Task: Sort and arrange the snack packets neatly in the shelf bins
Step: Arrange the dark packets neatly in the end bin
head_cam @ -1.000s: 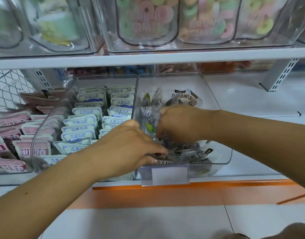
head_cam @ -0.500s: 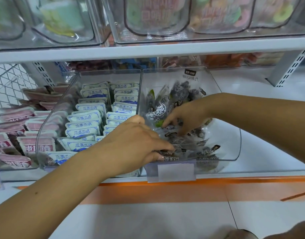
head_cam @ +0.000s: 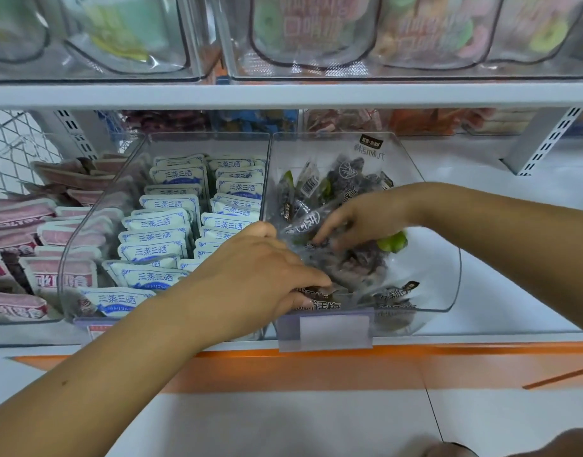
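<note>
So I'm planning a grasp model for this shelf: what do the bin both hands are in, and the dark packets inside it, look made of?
The bin looks like rigid clear plastic, glossy: the shelf shows through its walls and its edges catch light. The dark packets look like thin, shiny transparent film with printed labels; it crinkles and glints around the right hand and left hand. Exact plastic unclear.

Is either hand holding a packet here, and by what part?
Left hand pinches a dark packet by its top edge. Right hand rests among packets; any grip cannot be told.
</note>
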The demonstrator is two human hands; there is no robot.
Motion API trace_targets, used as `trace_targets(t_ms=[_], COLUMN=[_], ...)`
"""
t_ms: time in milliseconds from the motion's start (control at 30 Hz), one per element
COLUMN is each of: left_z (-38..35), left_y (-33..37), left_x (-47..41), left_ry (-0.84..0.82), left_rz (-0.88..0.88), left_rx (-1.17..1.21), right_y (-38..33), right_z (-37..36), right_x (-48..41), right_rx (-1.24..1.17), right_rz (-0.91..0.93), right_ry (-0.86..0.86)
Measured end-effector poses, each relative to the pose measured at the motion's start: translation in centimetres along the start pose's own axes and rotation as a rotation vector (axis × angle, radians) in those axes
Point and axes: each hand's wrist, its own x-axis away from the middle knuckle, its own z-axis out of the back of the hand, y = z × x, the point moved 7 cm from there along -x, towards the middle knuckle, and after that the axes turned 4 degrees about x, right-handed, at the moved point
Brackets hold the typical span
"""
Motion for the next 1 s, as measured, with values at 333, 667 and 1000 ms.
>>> trace_targets(t_ms=[333, 667, 1000], left_z=[0.1, 0.9, 0.5], left_y=[0.1, -0.1, -0.3], left_x=[-0.2, 0.0, -0.9], left_ry=[-0.015, 0.031, -0.044], left_rz=[0.024, 0.208, 0.173], left_rx=[-0.009, -0.037, -0.116], right_y=[-1.8, -2.4, 0.1], right_z=[-1.2, -1.3, -0.9], right_x=[3.0, 2.4, 2.6], right_rx=[-0.144, -0.372, -0.456], right_rz=[0.05, 0.055, 0.047], right_ry=[-0.062, 0.023, -0.089])
